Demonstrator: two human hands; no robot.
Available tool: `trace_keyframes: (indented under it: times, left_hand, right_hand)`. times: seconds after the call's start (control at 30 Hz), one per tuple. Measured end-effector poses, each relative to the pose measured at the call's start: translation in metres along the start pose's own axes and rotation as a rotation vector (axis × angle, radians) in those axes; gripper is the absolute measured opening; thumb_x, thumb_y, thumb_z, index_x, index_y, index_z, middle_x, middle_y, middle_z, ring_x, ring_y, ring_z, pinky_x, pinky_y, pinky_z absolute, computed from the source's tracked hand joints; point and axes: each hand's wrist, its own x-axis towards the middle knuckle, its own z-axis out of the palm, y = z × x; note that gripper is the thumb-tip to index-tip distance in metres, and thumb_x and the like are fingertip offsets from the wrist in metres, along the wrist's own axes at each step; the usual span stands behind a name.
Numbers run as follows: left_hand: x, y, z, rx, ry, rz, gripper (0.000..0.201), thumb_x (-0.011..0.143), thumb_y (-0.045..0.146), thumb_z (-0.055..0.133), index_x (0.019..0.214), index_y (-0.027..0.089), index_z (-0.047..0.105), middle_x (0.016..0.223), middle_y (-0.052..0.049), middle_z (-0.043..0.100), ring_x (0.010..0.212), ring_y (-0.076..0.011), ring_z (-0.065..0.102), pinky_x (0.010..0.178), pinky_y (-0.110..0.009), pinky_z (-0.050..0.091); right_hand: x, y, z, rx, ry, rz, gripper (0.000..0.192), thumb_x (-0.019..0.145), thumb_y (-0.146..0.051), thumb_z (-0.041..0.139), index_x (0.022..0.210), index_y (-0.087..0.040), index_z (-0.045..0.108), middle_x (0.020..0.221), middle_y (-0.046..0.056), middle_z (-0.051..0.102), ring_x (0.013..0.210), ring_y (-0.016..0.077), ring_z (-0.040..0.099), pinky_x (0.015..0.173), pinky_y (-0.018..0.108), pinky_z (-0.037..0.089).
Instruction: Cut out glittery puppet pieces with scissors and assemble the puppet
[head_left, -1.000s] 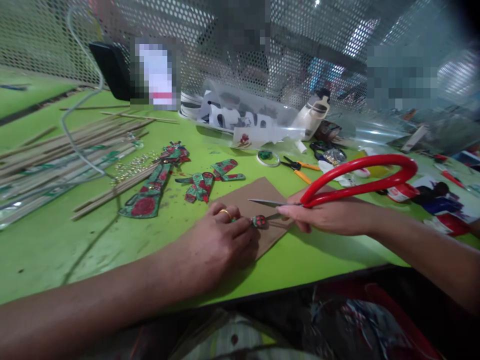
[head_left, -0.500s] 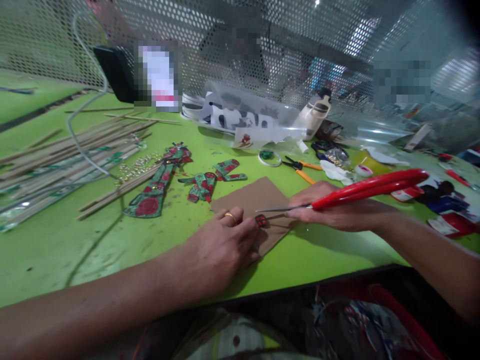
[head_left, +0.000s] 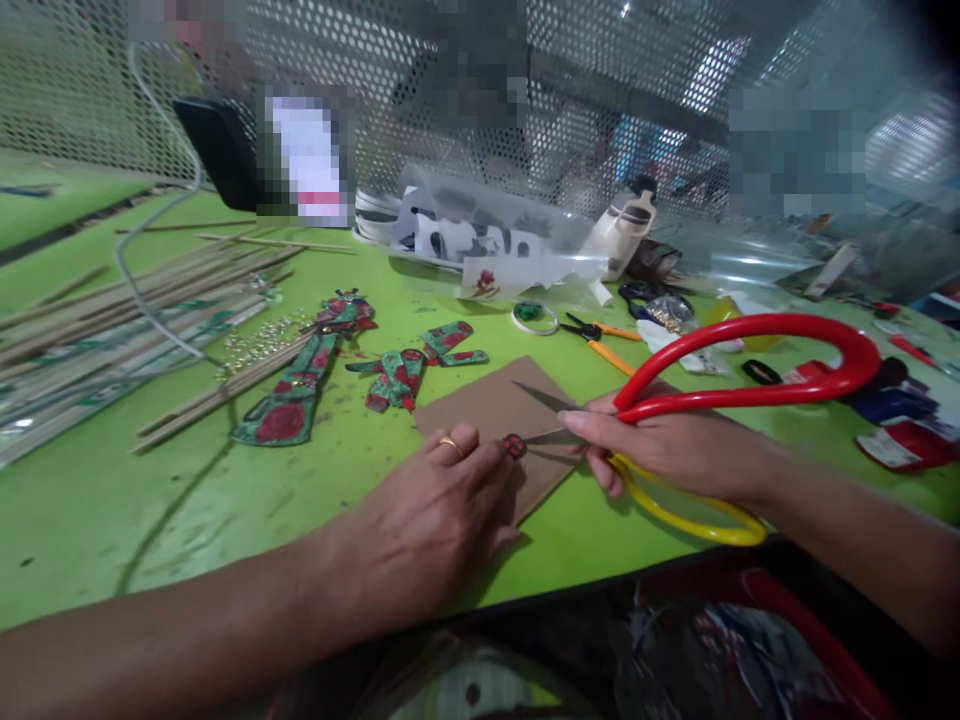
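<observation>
Since the frame half a second back, the scissors (head_left: 675, 420) have swung open: the red loop now arches high above the right hand (head_left: 660, 445) and a yellow loop shows beneath it, where before the handles lay nearly closed and flat. The left hand (head_left: 442, 500) has hardly moved; it lies palm down, fingers together, its fingertips pressing on a small red-and-black cutout (head_left: 514, 445) that sits on the cardboard (head_left: 495, 405) near the front edge of the green table (head_left: 112, 500). The right hand is wrapped around the scissors where the handles meet the blades, which stand apart with the cutout just at their tips. To cut cleanly, I judge the left fingers should keep the piece flat and clear of the blades, and the bite should be short. The scissors' long axis runs left to right, tips pointing left toward the left hand.
</observation>
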Motion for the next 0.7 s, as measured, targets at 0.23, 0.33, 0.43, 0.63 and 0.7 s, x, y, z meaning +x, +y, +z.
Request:
trace_keyframes:
  times: [0.23, 0.33, 0.43, 0.63, 0.7]
  left_hand:
    - [0.000, 0.001, 0.000, -0.007, -0.014, 0.018, 0.035, 0.106, 0.036, 0.042, 0.118, 0.011, 0.064, 0.116, -0.012, 0.069, 0.099, -0.0287, 0.060, 0.088, -0.050, 0.046]
    - [0.000, 0.000, 0.001, -0.054, -0.003, 0.002, 0.036, 0.106, 0.038, 0.043, 0.117, 0.012, 0.064, 0.117, -0.011, 0.069, 0.101, -0.0290, 0.060, 0.088, -0.050, 0.047]
    - [0.000, -0.001, 0.003, -0.081, -0.004, -0.024, 0.035, 0.105, 0.040, 0.045, 0.117, 0.013, 0.064, 0.119, -0.011, 0.068, 0.102, -0.0292, 0.061, 0.086, -0.050, 0.048]
    - [0.000, 0.001, 0.001, -0.100, -0.009, -0.053, 0.038, 0.104, 0.043, 0.047, 0.117, 0.013, 0.065, 0.113, -0.011, 0.069, 0.102, -0.0298, 0.059, 0.086, -0.050, 0.050]
    - [0.001, 0.001, -0.001, -0.115, -0.011, -0.061, 0.038, 0.104, 0.043, 0.046, 0.117, 0.013, 0.065, 0.112, -0.011, 0.068, 0.103, -0.0300, 0.059, 0.087, -0.050, 0.050]
  right_hand:
    - [0.006, 0.000, 0.002, -0.091, 0.016, 0.079, 0.060, 0.099, -0.063, 0.042, 0.062, -0.020, 0.063, 0.063, 0.003, 0.070, 0.062, 0.0182, 0.068, 0.072, 0.032, 0.050]
    - [0.006, -0.002, 0.005, -0.114, 0.023, 0.087, 0.062, 0.100, -0.063, 0.039, 0.061, -0.020, 0.063, 0.062, 0.003, 0.070, 0.062, 0.0182, 0.068, 0.073, 0.033, 0.050]
    - [0.007, -0.005, 0.006, -0.126, 0.023, 0.098, 0.062, 0.100, -0.062, 0.039, 0.059, -0.020, 0.062, 0.061, 0.003, 0.070, 0.060, 0.0181, 0.068, 0.072, 0.033, 0.050]
    - [0.008, -0.010, 0.005, -0.136, 0.033, 0.131, 0.064, 0.101, -0.062, 0.037, 0.058, -0.021, 0.061, 0.058, 0.001, 0.068, 0.057, 0.0161, 0.065, 0.070, 0.032, 0.050]
    - [0.009, -0.011, 0.004, -0.135, 0.037, 0.134, 0.063, 0.101, -0.060, 0.038, 0.058, -0.021, 0.061, 0.059, 0.001, 0.069, 0.057, 0.0157, 0.065, 0.069, 0.031, 0.050]
